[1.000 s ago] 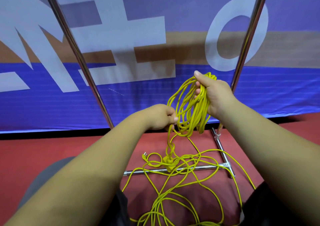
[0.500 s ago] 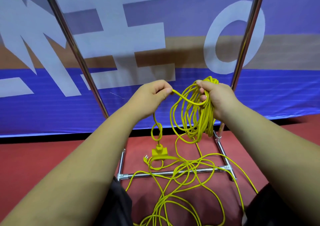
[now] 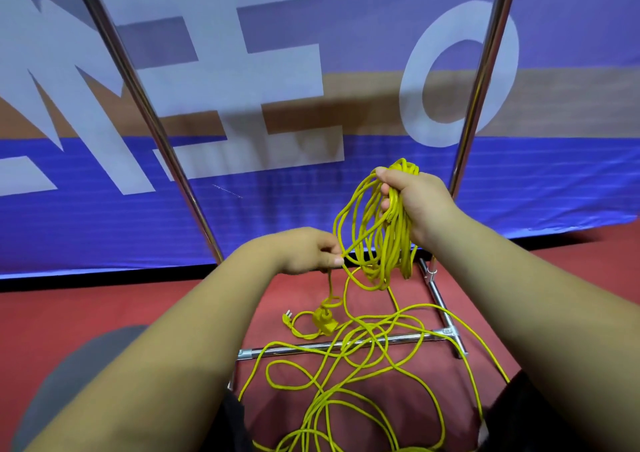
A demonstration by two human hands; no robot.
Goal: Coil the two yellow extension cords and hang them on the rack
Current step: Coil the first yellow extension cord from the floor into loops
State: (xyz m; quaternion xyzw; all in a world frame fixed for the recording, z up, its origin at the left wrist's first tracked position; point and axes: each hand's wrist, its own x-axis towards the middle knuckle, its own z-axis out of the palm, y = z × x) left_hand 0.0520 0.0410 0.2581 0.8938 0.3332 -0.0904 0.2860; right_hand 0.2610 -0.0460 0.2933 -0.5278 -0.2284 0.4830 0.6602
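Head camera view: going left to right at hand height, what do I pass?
Left rack pole → left hand → coiled yellow cord → right hand → right rack pole.

This looks like a sports or event hall. A large blue banner [image 3: 540, 195] with big white letters runs along a red floor [image 3: 86, 309], behind a chrome rack [image 3: 148, 112].
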